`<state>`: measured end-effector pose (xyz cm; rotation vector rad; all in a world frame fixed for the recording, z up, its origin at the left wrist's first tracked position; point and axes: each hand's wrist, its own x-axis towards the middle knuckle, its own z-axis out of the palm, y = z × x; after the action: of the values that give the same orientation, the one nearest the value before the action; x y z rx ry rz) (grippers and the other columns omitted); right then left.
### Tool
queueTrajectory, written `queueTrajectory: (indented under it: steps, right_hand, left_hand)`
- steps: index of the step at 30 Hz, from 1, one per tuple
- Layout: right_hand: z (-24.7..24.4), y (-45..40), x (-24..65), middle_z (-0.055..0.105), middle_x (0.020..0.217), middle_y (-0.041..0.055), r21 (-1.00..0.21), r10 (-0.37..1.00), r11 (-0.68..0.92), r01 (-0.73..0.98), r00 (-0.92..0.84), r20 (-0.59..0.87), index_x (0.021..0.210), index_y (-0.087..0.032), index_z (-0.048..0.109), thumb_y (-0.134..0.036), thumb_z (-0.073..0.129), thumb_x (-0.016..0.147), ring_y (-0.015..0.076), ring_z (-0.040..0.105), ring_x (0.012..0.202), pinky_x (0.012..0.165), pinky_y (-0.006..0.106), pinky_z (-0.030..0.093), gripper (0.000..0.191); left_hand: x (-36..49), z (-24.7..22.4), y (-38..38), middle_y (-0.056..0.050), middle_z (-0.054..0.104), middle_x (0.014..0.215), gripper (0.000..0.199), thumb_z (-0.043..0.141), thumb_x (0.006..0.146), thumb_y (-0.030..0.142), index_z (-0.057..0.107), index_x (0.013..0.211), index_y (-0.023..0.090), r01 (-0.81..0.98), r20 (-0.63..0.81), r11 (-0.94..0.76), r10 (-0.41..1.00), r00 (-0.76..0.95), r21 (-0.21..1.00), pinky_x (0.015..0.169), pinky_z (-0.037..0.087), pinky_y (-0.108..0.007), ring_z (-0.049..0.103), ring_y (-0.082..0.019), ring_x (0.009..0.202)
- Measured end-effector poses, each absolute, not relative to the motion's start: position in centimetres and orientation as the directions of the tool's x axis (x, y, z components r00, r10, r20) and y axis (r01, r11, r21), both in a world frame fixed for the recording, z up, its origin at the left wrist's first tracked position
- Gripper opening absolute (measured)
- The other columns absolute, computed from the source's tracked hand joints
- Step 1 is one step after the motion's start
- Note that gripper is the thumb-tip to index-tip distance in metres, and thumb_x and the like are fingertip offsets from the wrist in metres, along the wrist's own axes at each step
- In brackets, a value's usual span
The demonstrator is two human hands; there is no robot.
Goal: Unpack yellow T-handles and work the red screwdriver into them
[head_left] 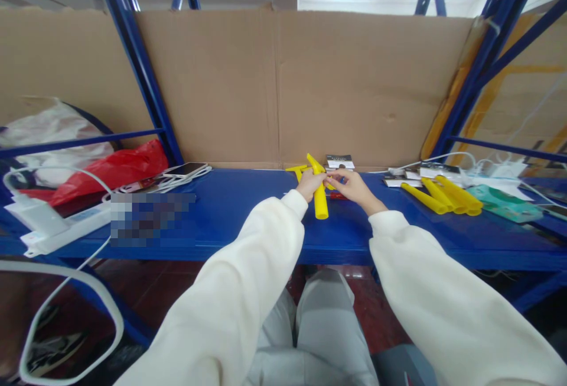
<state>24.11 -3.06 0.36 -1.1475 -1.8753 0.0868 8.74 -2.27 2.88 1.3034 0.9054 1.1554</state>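
My left hand [310,184] is closed around a yellow tapered plastic tube [321,204], whose wide round end points toward me. My right hand [352,187] is beside it, thumb and fingers pinched together close to the tube; what they grip is too small to make out. Behind my left hand lies another yellow piece [296,169], partly hidden. A black-and-white printed card or packet [340,161] lies just beyond my hands. Something red [337,195] shows on the table under my right hand.
Several yellow tubes [443,197] lie at the right beside printed packets [438,170] and a green packet [505,203]. On the left are a white power strip [73,226], a red bag [115,170] and a phone [190,168] with cables. Cardboard [279,90] backs the blue table [248,208].
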Motion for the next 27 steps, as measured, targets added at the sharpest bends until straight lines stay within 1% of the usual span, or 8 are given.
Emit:
queueTrajectory:
  steps: [3, 5, 9, 13, 18, 21, 24, 27]
  right_hand:
    - [0.5, -3.1, 24.2, 0.079, 0.096, 0.0068, -0.486, 0.739, 0.563, 0.669, -0.144, 0.658, 0.094, -0.022, 0.078, -0.038, 0.063, 0.085, 0.0226, 0.068, 0.086, 0.081, 0.035, 0.053, 0.024]
    - [0.5, -3.1, 24.2, 0.079, 0.093, 0.0067, -0.489, 0.742, 0.569, 0.662, -0.156, 0.652, 0.089, -0.021, 0.078, -0.037, 0.064, 0.084, 0.0222, 0.068, 0.084, 0.08, 0.035, 0.053, 0.022]
    - [0.3, -2.8, 24.2, 0.077, 0.084, 0.0071, -0.503, 0.76, 0.595, 0.628, -0.234, 0.607, 0.078, -0.02, 0.075, -0.039, 0.065, 0.082, 0.0212, 0.067, 0.078, 0.077, 0.034, 0.052, 0.022]
    - [0.1, -2.6, 24.1, 0.075, 0.078, 0.0069, -0.536, 0.759, 0.62, 0.573, -0.265, 0.595, 0.073, -0.019, 0.073, -0.042, 0.064, 0.081, 0.0198, 0.066, 0.075, 0.076, 0.033, 0.052, 0.026]
    - [-0.2, -2.6, 24.3, 0.072, 0.071, 0.0051, -0.628, 0.807, 0.584, 0.515, -0.283, 0.518, 0.07, -0.019, 0.072, -0.05, 0.07, 0.077, 0.0176, 0.064, 0.067, 0.071, 0.032, 0.053, 0.032]
    - [-0.3, -2.6, 24.3, 0.071, 0.069, 0.0041, -0.691, 0.83, 0.555, 0.462, -0.265, 0.49, 0.068, -0.019, 0.071, -0.052, 0.075, 0.071, 0.0165, 0.063, 0.064, 0.068, 0.032, 0.053, 0.034]
    - [-0.3, -2.6, 24.2, 0.07, 0.066, 0.0028, -0.758, 0.858, 0.513, 0.403, -0.245, 0.451, 0.065, -0.019, 0.068, -0.051, 0.079, 0.065, 0.0147, 0.061, 0.061, 0.063, 0.029, 0.052, 0.034]
    - [-0.3, -2.5, 24.1, 0.07, 0.064, 0.0021, -0.811, 0.887, 0.46, 0.361, -0.224, 0.403, 0.063, -0.019, 0.066, -0.048, 0.082, 0.061, 0.0131, 0.06, 0.059, 0.059, 0.027, 0.051, 0.032]
  left_hand:
    - [9.9, 2.3, -2.0, 0.004, 0.054, 0.052, 0.022, 0.058, 0.073, -0.003, 0.053, 0.065, 0.016, -0.199, 0.128, -0.097, 0.981, 0.147, 0.975, 0.063, 0.049, -0.023, 0.053, -0.01, 0.052]
    - [10.2, 1.8, -1.9, 0.004, 0.053, 0.052, 0.022, 0.058, 0.074, -0.003, 0.053, 0.066, 0.017, -0.219, 0.13, -0.105, 0.986, 0.104, 0.97, 0.063, 0.05, -0.023, 0.054, -0.01, 0.052]
    - [10.1, 1.0, -1.7, 0.005, 0.053, 0.051, 0.022, 0.058, 0.076, -0.002, 0.053, 0.068, 0.017, -0.181, 0.111, -0.101, 0.993, 0.046, 0.978, 0.062, 0.049, -0.022, 0.055, -0.01, 0.052]
    - [10.1, 0.3, -1.4, 0.005, 0.055, 0.054, 0.02, 0.061, 0.078, 0.0, 0.055, 0.07, 0.017, -0.133, 0.141, -0.138, 0.99, 0.016, 0.981, 0.059, 0.047, -0.022, 0.055, -0.01, 0.052]
    - [10.1, 0.1, -1.4, 0.004, 0.056, 0.054, 0.015, 0.062, 0.077, 0.002, 0.062, 0.076, 0.016, -0.064, 0.111, -0.109, 0.993, 0.034, 0.992, 0.064, 0.052, -0.025, 0.059, -0.013, 0.053]
    - [10.0, 0.1, -1.6, 0.004, 0.057, 0.055, 0.015, 0.063, 0.076, 0.001, 0.063, 0.078, 0.016, -0.038, 0.097, -0.096, 0.994, 0.045, 0.995, 0.064, 0.053, -0.025, 0.06, -0.014, 0.055]
    - [9.9, 0.0, -1.6, 0.003, 0.059, 0.06, 0.015, 0.065, 0.075, 0.001, 0.063, 0.077, 0.016, -0.028, 0.109, -0.108, 0.993, 0.044, 0.994, 0.064, 0.053, -0.024, 0.061, -0.013, 0.058]
    - [9.8, 0.1, -1.7, 0.001, 0.062, 0.065, 0.016, 0.065, 0.075, 0.0, 0.063, 0.077, 0.015, -0.036, 0.104, -0.102, 0.993, 0.061, 0.994, 0.068, 0.056, -0.027, 0.064, -0.015, 0.063]
